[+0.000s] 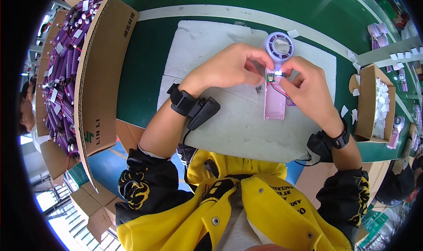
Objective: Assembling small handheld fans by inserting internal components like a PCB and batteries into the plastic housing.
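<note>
A light purple handheld fan (279, 47) lies on a white foam sheet, its round head pointing away from me. Its handle shell (274, 108) is uncovered and shows a smooth pink-lilac inside. Near the neck sits a small green circuit board (270, 78) with red and dark wires and a bright white light. My left hand (235, 67) is closed at the left of the neck, fingertips by the board. From the right, my right hand (309, 86) pinches at the neck beside the light. A purple battery (290, 102) shows partly under my right hand.
A large cardboard box (103, 81) full of purple wired batteries stands at the left. On the right, a smaller box (365, 103) holds white pieces, with another fan (396, 132) beside it. White foam (216, 127) covers part of the green table.
</note>
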